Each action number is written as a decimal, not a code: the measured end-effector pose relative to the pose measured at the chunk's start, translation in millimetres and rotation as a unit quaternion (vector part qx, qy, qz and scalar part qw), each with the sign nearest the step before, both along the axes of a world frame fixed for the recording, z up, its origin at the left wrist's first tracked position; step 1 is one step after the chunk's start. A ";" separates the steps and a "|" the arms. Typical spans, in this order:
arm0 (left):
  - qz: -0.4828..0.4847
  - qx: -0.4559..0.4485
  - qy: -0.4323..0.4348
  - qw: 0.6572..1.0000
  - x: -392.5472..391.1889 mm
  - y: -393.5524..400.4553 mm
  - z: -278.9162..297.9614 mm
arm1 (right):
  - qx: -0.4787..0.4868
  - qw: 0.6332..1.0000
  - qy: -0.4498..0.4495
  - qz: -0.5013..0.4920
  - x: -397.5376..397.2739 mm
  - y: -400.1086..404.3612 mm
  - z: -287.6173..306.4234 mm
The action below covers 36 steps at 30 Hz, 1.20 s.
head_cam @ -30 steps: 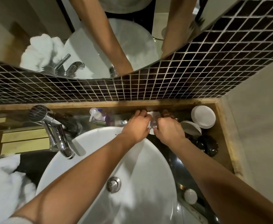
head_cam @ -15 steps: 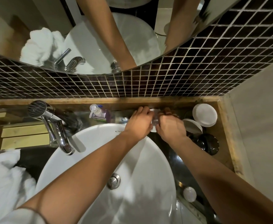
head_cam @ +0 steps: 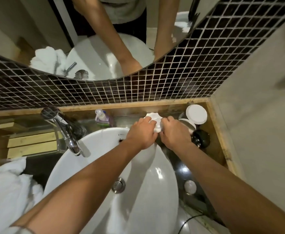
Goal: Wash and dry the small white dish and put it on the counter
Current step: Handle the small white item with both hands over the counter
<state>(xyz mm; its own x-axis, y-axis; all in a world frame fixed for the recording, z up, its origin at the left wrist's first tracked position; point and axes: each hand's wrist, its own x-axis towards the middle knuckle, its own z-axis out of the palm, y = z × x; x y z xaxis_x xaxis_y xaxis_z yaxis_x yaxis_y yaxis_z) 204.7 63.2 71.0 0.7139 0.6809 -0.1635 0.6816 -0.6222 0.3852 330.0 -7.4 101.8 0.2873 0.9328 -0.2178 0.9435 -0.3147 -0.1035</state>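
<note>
Both hands (head_cam: 158,130) around white dish (head_cam: 154,118)

Two bare forearms reach forward side by side from the bottom of the view. The left hand (head_cam: 142,132) and right hand (head_cam: 173,132) sit close together, knuckles up, fingers curled around something white held between them.

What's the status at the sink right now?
Left hand and right hand both gripping small white dish behind basin. Tap off. Nothing blocking.
</note>
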 end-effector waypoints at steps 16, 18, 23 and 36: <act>-0.175 0.020 0.020 0.984 14.0 -118.0 9.2 | -0.048 0.988 0.014 -0.147 -18.9 -167.7 -2.4; -0.192 0.019 0.019 0.981 15.2 -131.4 7.2 | -0.045 0.983 0.027 -0.178 -23.8 -182.0 -8.8; -0.257 0.038 0.046 0.965 21.5 -157.5 -0.4 | -0.026 0.975 0.016 -0.219 -32.3 -220.5 -23.8; -0.284 0.071 0.058 0.954 15.9 -168.1 -14.5 | -0.008 0.975 0.026 -0.221 -37.1 -233.0 -53.8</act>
